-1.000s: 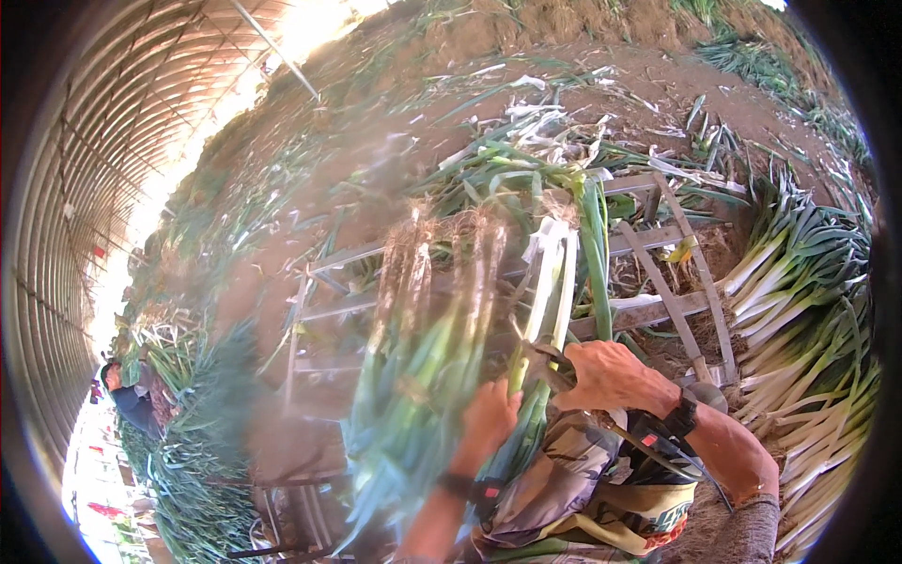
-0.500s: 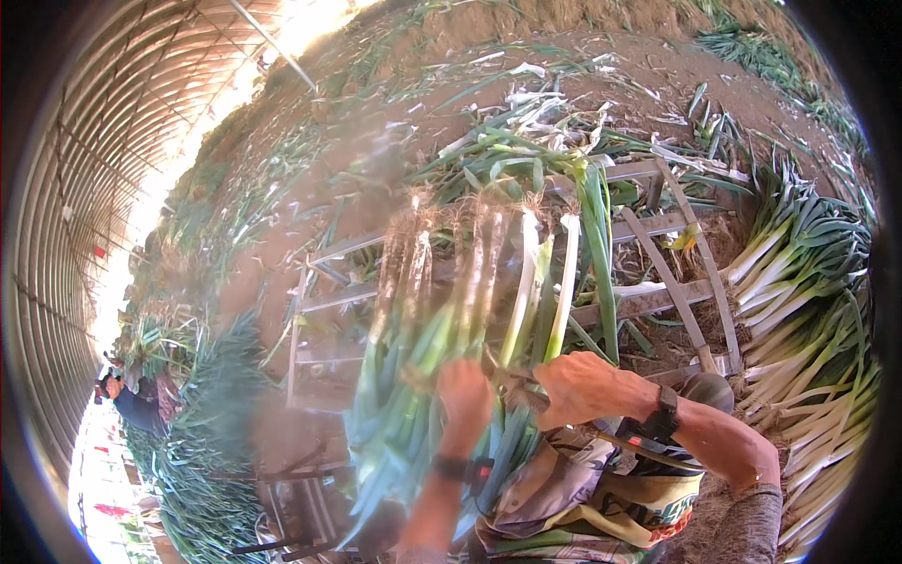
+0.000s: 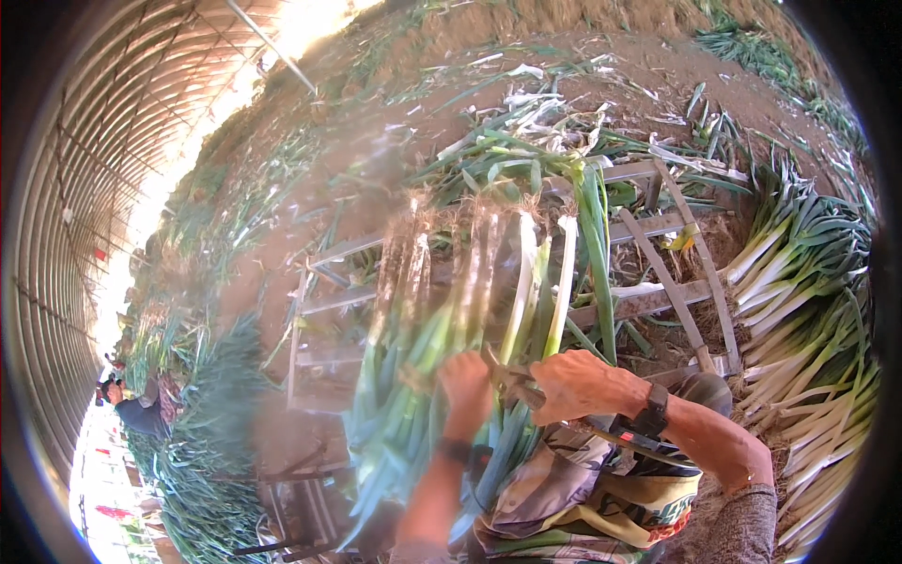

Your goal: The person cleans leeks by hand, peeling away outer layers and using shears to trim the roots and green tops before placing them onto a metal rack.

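Several leeks (image 3: 470,273) lie side by side on a slatted metal rack, soil-stained roots at the far end, green leaves toward me. At the right of this row, two stems (image 3: 560,291) look peeled and white. My left hand (image 3: 465,387) is closed low over the leaves. Beside it, my right hand (image 3: 584,383) has its fingers curled. A narrow brownish-grey piece (image 3: 512,381) stretches between the two hands; its kind is too blurred to tell. Whatever else lies inside either fist is hidden.
A large pile of cleaned leeks (image 3: 799,348) fills the right side. Untrimmed leeks (image 3: 207,451) are heaped at the left, near another person (image 3: 141,404). The metal rack (image 3: 319,301) stands on soil strewn with leaf scraps (image 3: 526,132). Two curved bars (image 3: 691,273) rise at its right.
Both hands shift only slightly, staying close together over the leaves. My right forearm has drawn a little to the left. The row of leeks looks unchanged.
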Demonstrator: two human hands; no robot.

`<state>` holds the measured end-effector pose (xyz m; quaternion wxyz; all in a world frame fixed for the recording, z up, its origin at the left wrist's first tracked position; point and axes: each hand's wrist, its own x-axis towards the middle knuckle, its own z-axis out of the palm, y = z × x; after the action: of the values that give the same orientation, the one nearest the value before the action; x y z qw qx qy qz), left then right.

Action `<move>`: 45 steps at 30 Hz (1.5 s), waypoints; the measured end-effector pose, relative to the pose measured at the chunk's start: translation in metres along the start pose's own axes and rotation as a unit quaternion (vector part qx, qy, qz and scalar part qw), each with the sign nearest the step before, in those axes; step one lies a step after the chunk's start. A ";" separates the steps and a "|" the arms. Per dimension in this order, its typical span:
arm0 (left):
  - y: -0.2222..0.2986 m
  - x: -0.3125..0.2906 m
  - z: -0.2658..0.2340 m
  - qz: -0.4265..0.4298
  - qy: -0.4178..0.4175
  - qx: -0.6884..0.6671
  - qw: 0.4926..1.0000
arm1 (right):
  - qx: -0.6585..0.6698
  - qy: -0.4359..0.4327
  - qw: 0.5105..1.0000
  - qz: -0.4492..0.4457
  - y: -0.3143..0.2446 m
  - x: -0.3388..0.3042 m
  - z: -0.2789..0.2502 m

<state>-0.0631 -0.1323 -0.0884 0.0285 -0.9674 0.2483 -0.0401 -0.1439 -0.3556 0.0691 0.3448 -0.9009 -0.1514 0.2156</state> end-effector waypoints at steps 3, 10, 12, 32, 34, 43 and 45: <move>0.000 0.002 -0.006 -0.034 -0.023 -0.041 0.998 | 0.014 -0.007 1.000 0.015 -0.003 -0.012 -0.007; 0.008 -0.003 -0.017 -0.081 -0.042 -0.200 0.976 | 0.020 -0.013 0.999 0.034 -0.005 -0.019 -0.010; 0.009 -0.003 -0.016 -0.099 -0.052 -0.193 0.975 | 0.006 -0.014 0.999 0.042 -0.005 -0.018 -0.007; 0.012 0.014 -0.015 -0.127 -0.154 -0.225 0.954 | -0.031 0.119 0.986 0.112 0.042 0.030 -0.005; 0.011 0.014 -0.018 -0.136 -0.155 -0.231 0.951 | -0.027 0.137 0.984 0.108 0.043 0.036 -0.010; 0.009 0.006 -0.011 -0.150 -0.131 -0.240 0.950 | 0.026 0.165 0.980 0.104 0.045 0.063 -0.033; 0.010 0.009 -0.012 -0.146 -0.117 -0.237 0.953 | 0.061 0.166 0.979 0.100 0.049 0.068 -0.037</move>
<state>-0.0609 -0.1462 -0.0765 -0.1789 -0.9699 0.1012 0.1302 -0.0610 -0.3820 0.0409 0.3964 -0.9119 0.0122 0.1058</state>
